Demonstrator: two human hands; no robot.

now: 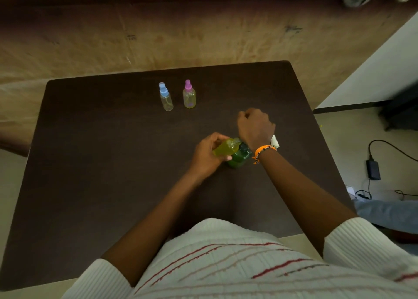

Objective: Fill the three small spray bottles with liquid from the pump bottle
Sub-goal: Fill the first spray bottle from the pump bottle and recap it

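On the dark table (95,185) stands the green pump bottle (237,159), right of centre. My left hand (207,155) grips a small uncapped spray bottle (225,147) holding yellow-green liquid, tilted with its mouth at the pump's head. My right hand (255,127) is curled into a fist just beyond the pump bottle, its wrist over the pump top, which is hidden. A white spray cap (274,141) sticks out at the little-finger side of that fist. Two other small spray bottles stand upright farther back: one with a blue cap (165,98) and one with a pink cap (189,95).
The table's far edge borders a worn brown floor. To the right, on the floor, lie a black power adapter (373,169) with cables and some blue cloth (389,215). A white wall corner (373,72) rises at the right.
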